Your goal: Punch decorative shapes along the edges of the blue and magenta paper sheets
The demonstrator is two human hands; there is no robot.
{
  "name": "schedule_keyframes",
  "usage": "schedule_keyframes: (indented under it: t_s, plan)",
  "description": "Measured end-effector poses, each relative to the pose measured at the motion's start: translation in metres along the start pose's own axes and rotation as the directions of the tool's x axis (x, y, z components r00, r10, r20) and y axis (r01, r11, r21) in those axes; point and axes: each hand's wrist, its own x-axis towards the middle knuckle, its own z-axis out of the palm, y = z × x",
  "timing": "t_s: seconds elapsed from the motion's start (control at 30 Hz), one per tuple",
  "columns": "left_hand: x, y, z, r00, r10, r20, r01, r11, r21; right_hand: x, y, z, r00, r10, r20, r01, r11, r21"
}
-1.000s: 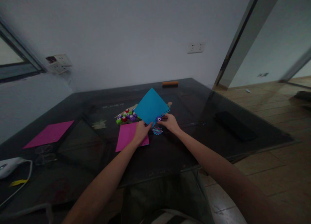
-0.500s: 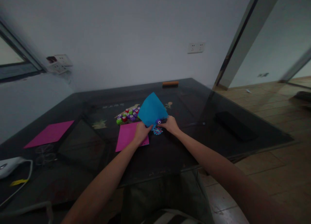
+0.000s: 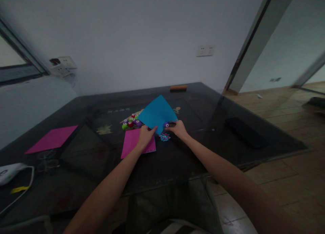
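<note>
— Peering at the dim bench (image 3: 177,159), could you see what the right hand (image 3: 177,129) gripped?

— Barely: a small purple paper punch (image 3: 166,125), mostly hidden under its fingers, clamped at the edge of the blue paper sheet (image 3: 157,113).

— And the left hand (image 3: 145,136)?

— Pinched on that sheet's near corner, holding it tilted above the bench. Tiny punched confetti (image 3: 165,137) lay beneath, shapes unreadable, beside a flat magenta sheet (image 3: 132,142) and more round punches (image 3: 130,121).
</note>
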Motion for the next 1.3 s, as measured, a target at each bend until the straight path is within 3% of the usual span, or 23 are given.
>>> schedule_keyframes:
  t_s: [0.17,0.27,0.4,0.6,0.73,0.97,1.3]
  plan:
    - [0.0019,-0.0055,0.0024,1.000,0.025,-0.004,-0.025,0.999,0.030,-0.0012,-0.0036,-0.0032,0.985,0.106,0.136,-0.130,0.975,0.181]
    - [0.0017,-0.0070,0.0036,0.997,0.071,-0.003,-0.071,0.996,0.059,-0.0017,-0.0061,-0.0032,0.987,0.102,0.120,-0.129,0.962,0.240]
    - [0.0007,-0.0082,0.0043,0.995,0.095,0.018,-0.096,0.995,0.040,0.0005,-0.0040,-0.0012,0.992,0.115,0.052,-0.123,0.974,0.192]
    - [-0.0012,-0.0051,0.0037,0.997,0.067,0.030,-0.069,0.995,0.068,0.0035,-0.0007,-0.0003,0.993,0.107,0.046,-0.114,0.972,0.203]
    - [-0.0016,-0.0033,0.0035,0.997,0.076,-0.021,-0.075,0.996,0.054,0.0034,-0.0029,-0.0017,0.997,0.075,0.009,-0.075,0.974,0.213]
    - [-0.0004,-0.0060,0.0042,0.998,0.064,-0.010,-0.063,0.997,0.037,0.0014,0.0003,-0.0052,0.996,0.091,0.009,-0.090,0.990,-0.109]
    - [-0.0001,-0.0036,0.0047,0.999,0.038,-0.016,-0.038,0.999,-0.004,0.0046,0.0012,-0.0054,0.999,0.047,-0.013,-0.047,0.999,0.000]
